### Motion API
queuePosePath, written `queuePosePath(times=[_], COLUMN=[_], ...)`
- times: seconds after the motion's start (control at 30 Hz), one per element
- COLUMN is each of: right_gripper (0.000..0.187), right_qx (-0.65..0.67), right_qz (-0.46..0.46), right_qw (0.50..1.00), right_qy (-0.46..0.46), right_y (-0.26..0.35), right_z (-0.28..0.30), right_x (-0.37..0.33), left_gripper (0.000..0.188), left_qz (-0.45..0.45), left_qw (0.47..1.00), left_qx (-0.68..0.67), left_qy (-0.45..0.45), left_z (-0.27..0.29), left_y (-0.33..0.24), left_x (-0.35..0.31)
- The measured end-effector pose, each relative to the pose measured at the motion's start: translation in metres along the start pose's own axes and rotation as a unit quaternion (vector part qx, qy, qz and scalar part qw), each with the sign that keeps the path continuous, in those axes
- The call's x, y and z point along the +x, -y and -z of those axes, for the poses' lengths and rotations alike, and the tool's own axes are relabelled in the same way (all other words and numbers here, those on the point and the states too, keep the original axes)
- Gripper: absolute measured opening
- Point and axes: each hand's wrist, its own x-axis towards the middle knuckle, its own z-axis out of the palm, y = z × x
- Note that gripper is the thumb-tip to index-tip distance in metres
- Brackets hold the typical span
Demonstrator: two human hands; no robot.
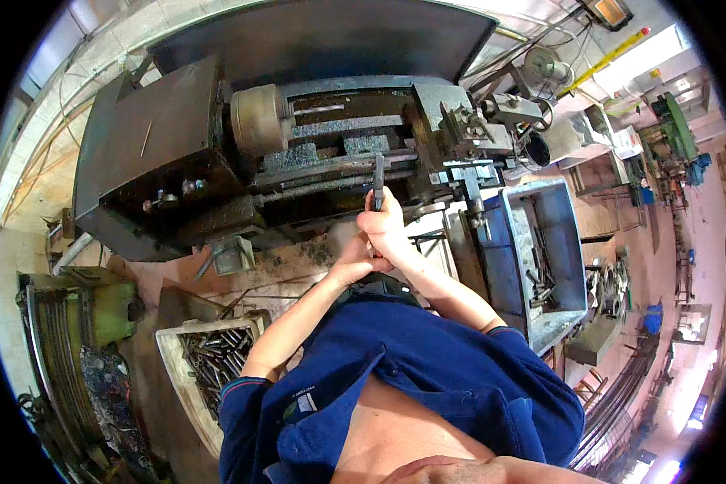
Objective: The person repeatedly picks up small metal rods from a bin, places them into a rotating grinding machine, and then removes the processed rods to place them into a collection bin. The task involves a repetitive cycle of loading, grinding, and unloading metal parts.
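Both my hands meet in front of my body, at the near side of a dark metal lathe (290, 173). My right hand (385, 230) is closed round a slim dark metal tool (379, 179), whose long straight end points away from me toward the lathe bed. Just below and to the left, my left hand (352, 262) touches the right one, its fingers curled inward. What those fingers hold, if anything, is hidden. The lathe's round chuck (258, 119) is at the left, with a thin bright rod (319, 108) sticking out of it to the right.
Right of my hands stands a blue bin (504, 266) with metal parts inside. A pale crate (173, 355) full of short metal pieces is at my lower left. The lathe's tool post (468, 125) and carriage are beyond my right hand. Metal chips lie on the bed.
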Motion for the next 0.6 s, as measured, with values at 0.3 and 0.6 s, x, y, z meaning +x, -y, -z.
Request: queuePosePath(times=[0.3,0.6], right_gripper=[0.035,0.024], right_qx=[0.111,0.022], right_qz=[-0.025,-0.026], right_qw=[0.991,0.995], right_qy=[0.072,0.092], right_y=[0.009,0.018], right_z=[0.031,0.030], right_x=[0.074,0.122], left_gripper=[0.067,0.054], left_qz=[0.002,0.002], left_qw=[0.996,0.994], left_qx=[-0.059,-0.069], left_qy=[-0.068,-0.088], left_z=[-0.005,0.011], left_y=[-0.024,-0.034], left_x=[0.074,0.103])
